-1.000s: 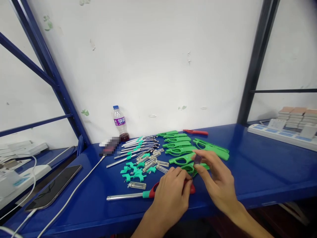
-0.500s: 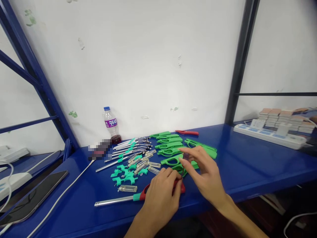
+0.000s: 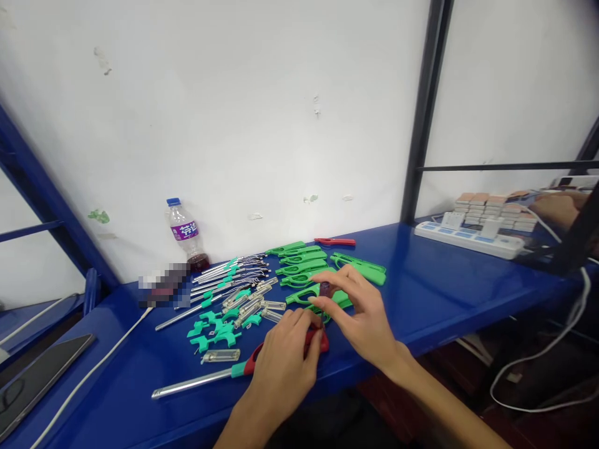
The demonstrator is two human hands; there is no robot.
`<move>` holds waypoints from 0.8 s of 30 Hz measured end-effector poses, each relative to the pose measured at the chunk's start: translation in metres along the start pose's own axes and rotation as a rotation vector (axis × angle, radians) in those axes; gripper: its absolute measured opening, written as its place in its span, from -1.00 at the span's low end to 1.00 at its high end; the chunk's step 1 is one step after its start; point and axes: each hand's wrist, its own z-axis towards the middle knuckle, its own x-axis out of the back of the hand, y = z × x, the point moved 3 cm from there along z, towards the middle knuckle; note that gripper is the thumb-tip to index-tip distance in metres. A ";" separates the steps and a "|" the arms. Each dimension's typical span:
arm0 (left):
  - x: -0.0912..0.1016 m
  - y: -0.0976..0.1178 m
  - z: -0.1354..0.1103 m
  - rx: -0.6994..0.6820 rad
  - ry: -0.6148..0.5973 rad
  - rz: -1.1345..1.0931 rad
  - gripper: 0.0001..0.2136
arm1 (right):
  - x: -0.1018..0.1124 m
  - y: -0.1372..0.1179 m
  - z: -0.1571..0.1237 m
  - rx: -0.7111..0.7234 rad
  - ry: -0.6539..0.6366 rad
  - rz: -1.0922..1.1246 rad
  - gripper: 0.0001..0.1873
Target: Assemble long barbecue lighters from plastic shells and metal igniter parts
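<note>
Gripping the red lighter (image 3: 249,366), we curl our left hand (image 3: 287,355) over its handle near the front edge of the blue table (image 3: 444,287), fingers bent and closed about it. The metal tube (image 3: 191,385) points away to the left, joined to the red body by a teal collar (image 3: 238,370). With our right hand (image 3: 360,312), just above and beside the handle's end, we pinch a small dark purple piece (image 3: 325,289) between thumb and forefinger, the other fingers loosely bent. We cannot tell whether this piece touches the lighter, since our left fingers hide the spot.

Beyond our left hand we see clear tanks (image 3: 253,305) heaped next to scattered teal parts (image 3: 224,335), with wired metal rods (image 3: 206,304) behind them. Green casings (image 3: 314,255) lie in a row past our right hand, and a red casing (image 3: 334,241) sits farther back, near the wall (image 3: 243,125).
</note>
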 end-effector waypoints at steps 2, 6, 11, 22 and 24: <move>0.000 0.000 0.001 -0.002 -0.002 -0.006 -0.87 | 0.004 -0.001 0.001 0.038 -0.071 -0.031 -0.67; 0.002 0.001 0.002 -0.005 0.002 -0.045 -0.82 | 0.010 0.008 0.002 -0.097 -0.129 0.184 -0.68; 0.001 0.001 0.001 -0.004 0.001 -0.059 -0.83 | -0.002 0.007 -0.003 -0.051 -0.032 0.122 -0.69; 0.003 0.002 0.001 0.081 0.003 -0.109 -0.86 | 0.001 0.016 0.005 -0.226 -0.207 0.311 -0.66; 0.003 0.002 0.002 0.082 0.002 -0.106 -0.85 | 0.002 0.023 0.004 -0.203 -0.096 0.202 -0.70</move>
